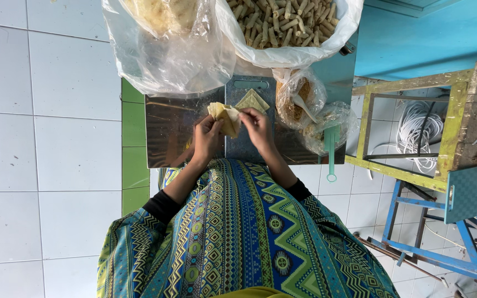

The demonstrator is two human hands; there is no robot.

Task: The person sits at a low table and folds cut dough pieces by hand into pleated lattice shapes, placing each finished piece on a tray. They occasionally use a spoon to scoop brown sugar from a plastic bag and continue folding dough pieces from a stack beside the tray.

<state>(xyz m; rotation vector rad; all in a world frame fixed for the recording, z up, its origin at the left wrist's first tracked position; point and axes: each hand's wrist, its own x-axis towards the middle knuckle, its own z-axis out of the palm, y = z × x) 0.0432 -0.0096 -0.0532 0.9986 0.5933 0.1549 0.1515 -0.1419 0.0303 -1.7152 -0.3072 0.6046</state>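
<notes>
Pastry sheet folded between both hands

The pale pastry sheet (pixel 226 117) is gripped above the grey cutting board (pixel 248 144) by the closed fingers of the left hand (pixel 207 139) and right hand (pixel 256 126). Edges should be kept aligned and pressed evenly.

free: bench (pixel 164 140) left part bare | blocked: bags (pixel 167 55) along far edge, small bags (pixel 305 105) at right edge
</notes>
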